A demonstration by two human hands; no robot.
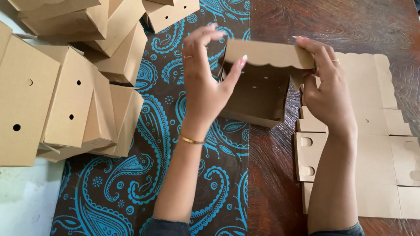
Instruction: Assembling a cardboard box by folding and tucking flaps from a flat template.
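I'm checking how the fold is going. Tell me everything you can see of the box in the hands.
The box is plain brown cardboard, half assembled, open toward the camera, its scalloped lid flap raised. It rests where the paisley cloth meets the wooden table. The left hand touches its left side; the right hand pinches the flap's right corner.

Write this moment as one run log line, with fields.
left hand: touches box flap | right hand: holds box flap | box: open, on table | flat cardboard: right | folded boxes: left

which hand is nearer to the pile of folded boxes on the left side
Left. The left hand is beside the half-folded box, closer to the pile of folded boxes. The right hand is on the box's far side.
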